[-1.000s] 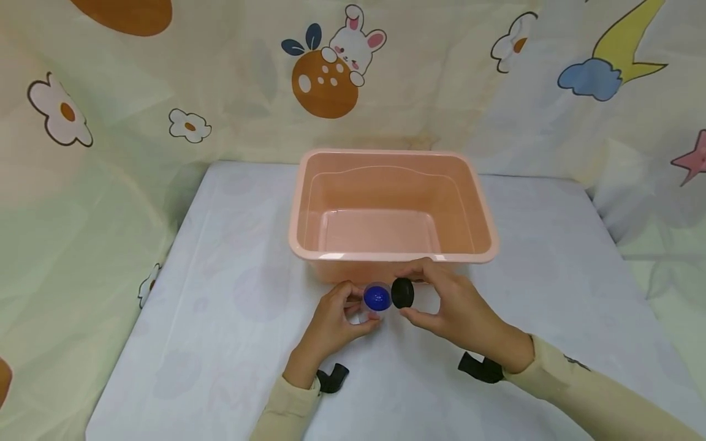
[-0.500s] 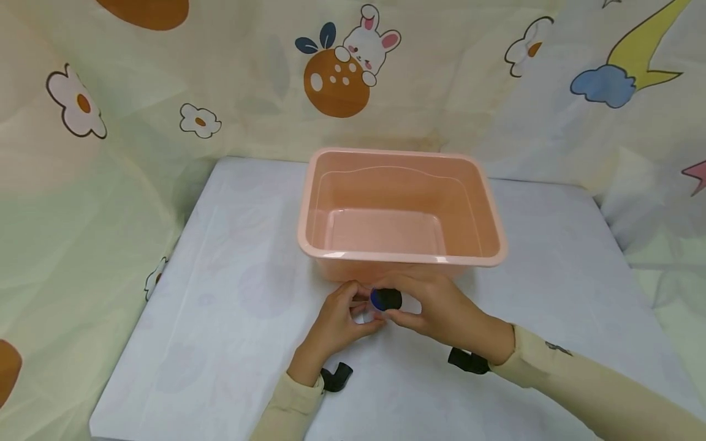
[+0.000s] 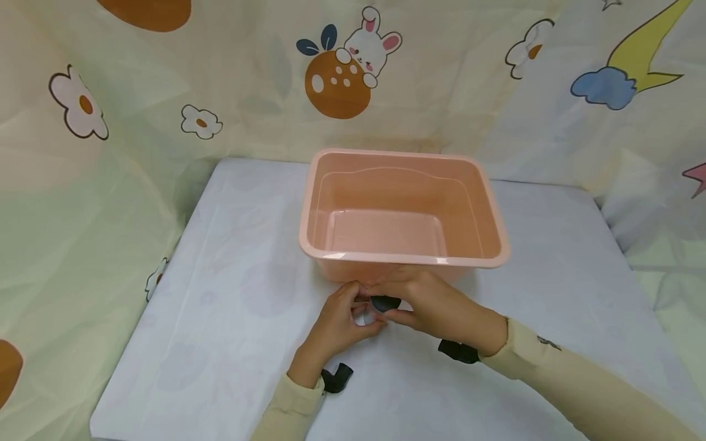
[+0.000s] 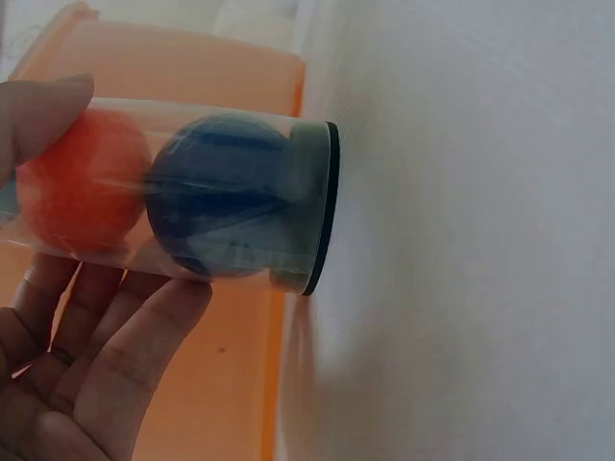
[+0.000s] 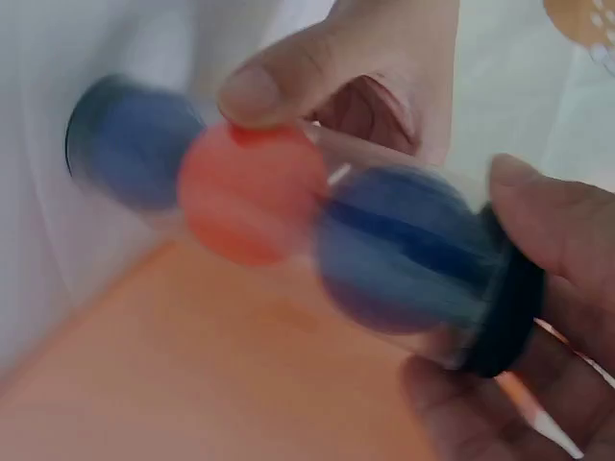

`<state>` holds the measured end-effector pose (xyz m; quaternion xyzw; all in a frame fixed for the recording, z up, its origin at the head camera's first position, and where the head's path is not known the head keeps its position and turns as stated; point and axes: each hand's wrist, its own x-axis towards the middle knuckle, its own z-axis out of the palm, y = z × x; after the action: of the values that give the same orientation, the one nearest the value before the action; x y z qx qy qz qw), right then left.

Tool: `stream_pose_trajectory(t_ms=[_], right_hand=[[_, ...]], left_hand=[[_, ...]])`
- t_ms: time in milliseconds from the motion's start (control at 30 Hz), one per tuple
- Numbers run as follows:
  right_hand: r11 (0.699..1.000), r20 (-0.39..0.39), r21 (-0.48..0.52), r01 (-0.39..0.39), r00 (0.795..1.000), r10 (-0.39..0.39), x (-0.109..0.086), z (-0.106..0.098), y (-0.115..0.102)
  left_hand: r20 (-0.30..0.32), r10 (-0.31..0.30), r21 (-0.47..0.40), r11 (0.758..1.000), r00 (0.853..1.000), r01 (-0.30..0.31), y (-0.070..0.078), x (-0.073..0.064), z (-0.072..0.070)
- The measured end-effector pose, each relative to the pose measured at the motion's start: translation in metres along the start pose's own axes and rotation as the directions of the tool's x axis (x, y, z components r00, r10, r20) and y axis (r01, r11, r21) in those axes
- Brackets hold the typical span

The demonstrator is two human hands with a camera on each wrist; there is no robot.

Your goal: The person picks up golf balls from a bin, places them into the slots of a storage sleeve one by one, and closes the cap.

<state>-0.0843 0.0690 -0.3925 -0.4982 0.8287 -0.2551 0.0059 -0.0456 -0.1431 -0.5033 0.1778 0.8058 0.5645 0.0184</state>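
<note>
My left hand (image 3: 335, 321) grips a clear plastic tube (image 4: 306, 192) around its middle, thumb on one side and fingers on the other. Through the wall show an orange-red ball (image 5: 252, 192) between two blue balls (image 5: 389, 252). Its bottom, edged in black, points down to the white surface in the left wrist view. My right hand (image 3: 441, 306) pinches a black lid (image 5: 509, 312) by its rim with thumb and fingers. The lid sits over the tube's top end, next to the upper blue ball. In the head view the hands hide most of the tube.
A pink plastic basin (image 3: 405, 260) stands just beyond the hands on a white-covered table (image 3: 231, 245). Printed cloth (image 3: 248, 73) hangs behind and along the sides. Black wrist mounts (image 3: 337, 378) sit by both cuffs.
My right hand has moved left, bringing the black lid from beside the tube onto its open top. The blue ball seen from above is now covered. The left hand keeps its grip.
</note>
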Motion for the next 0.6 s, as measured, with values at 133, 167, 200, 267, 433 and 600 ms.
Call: stream_pose_trajectory(t_ms=[133, 167, 200, 267, 433, 600], right_hand=[[0.997, -0.187, 0.078, 0.029, 0.982, -0.014, -0.013, 0.018, 0.009], [0.994, -0.247, 0.096, 0.047, 0.969, -0.022, -0.017, 0.024, 0.012], [0.992, -0.305, 0.106, 0.068, 0.952, -0.032, -0.020, 0.030, 0.015], [0.988, -0.406, 0.116, 0.103, 0.912, -0.047, -0.027, 0.042, 0.018], [0.985, -0.593, 0.044, 0.165, 0.798, -0.107, -0.041, 0.064, 0.018], [0.967, -0.661, -0.118, 0.227, 0.708, -0.247, -0.045, 0.075, 0.022]], left_hand=[[0.004, 0.004, 0.055, 0.998, 1.000, -0.004, 0.003, -0.002, -0.001], [0.004, 0.006, 0.075, 0.997, 1.000, -0.007, 0.003, -0.003, -0.002], [0.000, 0.008, 0.092, 0.996, 1.000, -0.008, 0.005, -0.005, -0.003], [-0.021, 0.041, 0.136, 0.990, 0.999, -0.037, 0.009, -0.008, -0.006], [-0.132, 0.369, 0.288, 0.902, 0.920, -0.321, 0.017, -0.015, -0.015], [-0.118, 0.732, 0.410, 0.651, 0.671, -0.638, 0.018, -0.005, -0.013]])
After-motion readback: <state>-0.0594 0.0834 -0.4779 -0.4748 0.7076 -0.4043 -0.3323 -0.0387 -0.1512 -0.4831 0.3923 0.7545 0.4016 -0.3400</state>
